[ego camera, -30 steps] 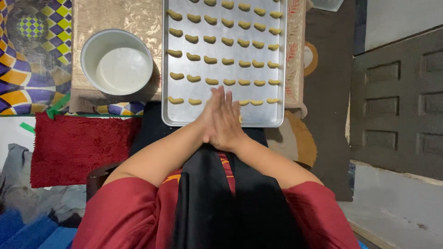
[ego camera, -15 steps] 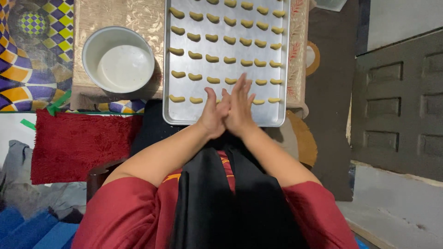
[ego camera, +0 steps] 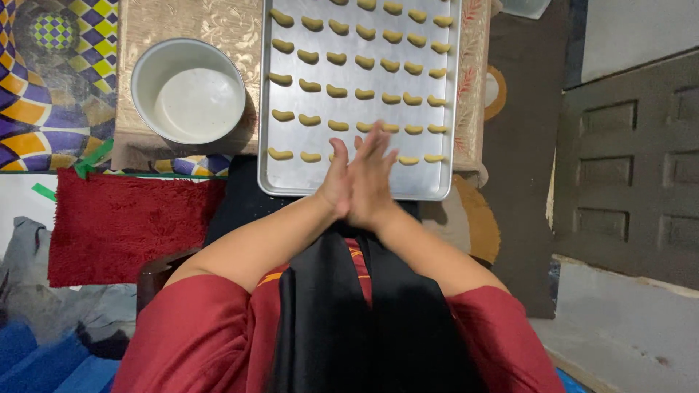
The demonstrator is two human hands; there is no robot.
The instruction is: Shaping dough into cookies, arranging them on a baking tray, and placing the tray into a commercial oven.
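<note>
The left hand [ego camera: 336, 182] and the right hand [ego camera: 373, 178] are pressed palm to palm, fingers stretched forward and a little blurred, above the near edge of a metal baking tray [ego camera: 291, 178]. Whether anything lies between the palms cannot be told — nothing shows past the closed hands.

The tray lies on a low counter under a beige patterned cloth [ego camera: 193, 22]. On it are small curved pieces of yellowish dough [ego camera: 310, 86], set apart from each other in rows of about six. Six rows show, the farthest cut off by the top edge. In the nearest row two pieces show left of the hands and two to their right; the fingers cover the middle of that row and part of the row behind it.

One white round bowl [ego camera: 189, 91] stands on the cloth just beside the tray's left edge; its inside looks bare and white.

Near the left side, a red shaggy mat [ego camera: 124, 225] lies on the floor, with a many-coloured checkered mat [ego camera: 44, 80] beyond it. To the right stands a dark panelled door [ego camera: 626, 167].

The person wears red sleeves [ego camera: 196, 335] and a black scarf [ego camera: 349, 320] hanging down the front — it hides the lap and the space below the hands.
</note>
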